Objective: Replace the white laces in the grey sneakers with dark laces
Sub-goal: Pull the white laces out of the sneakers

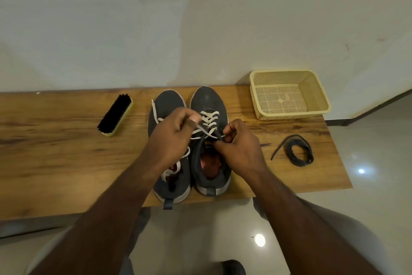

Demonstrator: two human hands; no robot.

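While both hands work over it: right sneaker (209, 141) stands mid-bench by the front edge, toe to the wall.
White lace (209, 121): crossed over the upper eyelets; lower part hidden by fingers.
Left hand (172, 136): curled, pinching a lace end; covers much of the left sneaker (166, 105).
Right hand (242, 147): curled at the tongue; whether it pinches lace is hard to tell.
Dark laces (297, 150): coiled near the bench's right edge.
Basket (316, 94): back right corner.
Brush (116, 114): left of the sneakers.
Bench (55, 152): left end cut off.
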